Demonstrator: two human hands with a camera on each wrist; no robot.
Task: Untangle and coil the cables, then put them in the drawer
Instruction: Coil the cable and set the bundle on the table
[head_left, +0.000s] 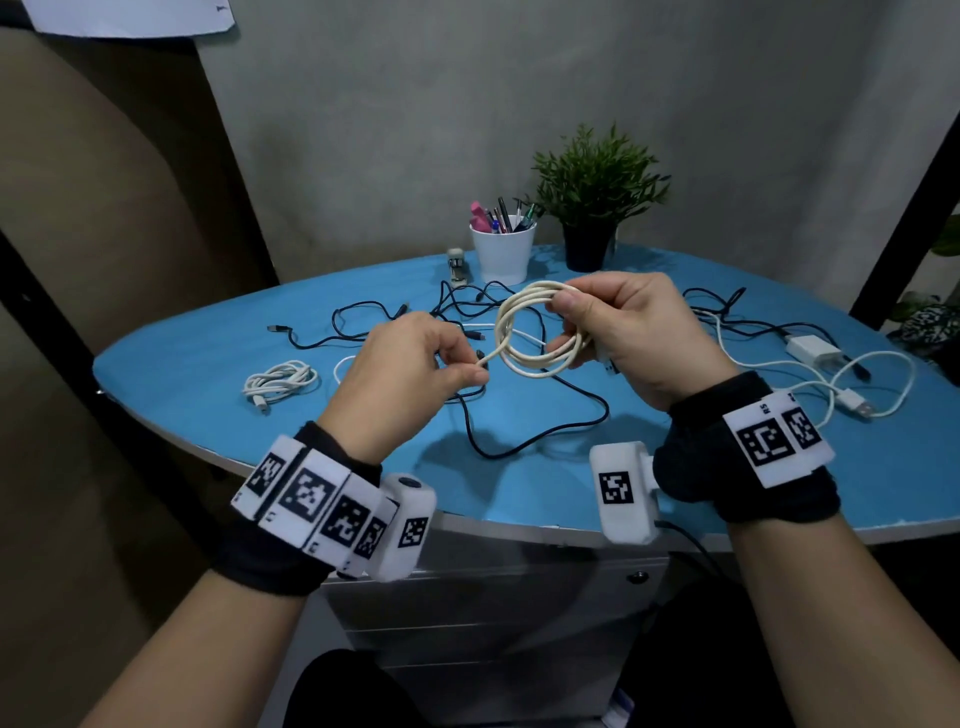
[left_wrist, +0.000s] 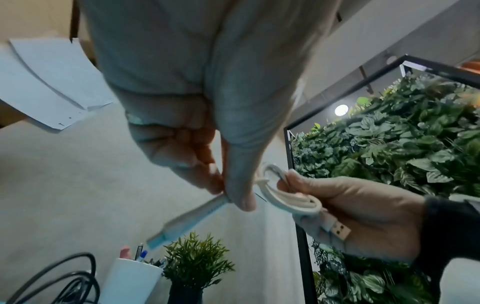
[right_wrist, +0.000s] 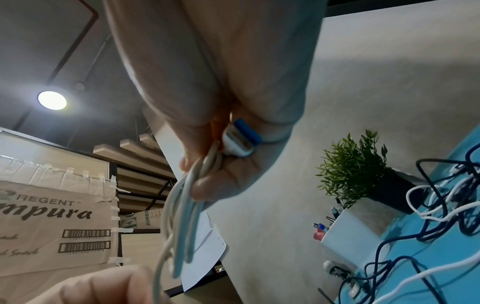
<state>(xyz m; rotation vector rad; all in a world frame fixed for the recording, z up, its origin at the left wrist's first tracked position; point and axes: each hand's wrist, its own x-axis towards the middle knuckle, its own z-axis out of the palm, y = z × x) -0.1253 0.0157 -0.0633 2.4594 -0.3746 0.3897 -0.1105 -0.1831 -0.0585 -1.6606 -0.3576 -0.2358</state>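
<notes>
Both marker-banded wrists frame the work above the blue table (head_left: 218, 374): the right hand (head_left: 623, 332) pinches a smooth cream cable (head_left: 524, 332) in round loops, the left hand (head_left: 410, 364) pinches its free end, and a slackened grip could spring the coil open.

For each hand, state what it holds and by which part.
Right hand grips the cream cable by its gathered loops; left hand pinches the same cable's free end.
</notes>
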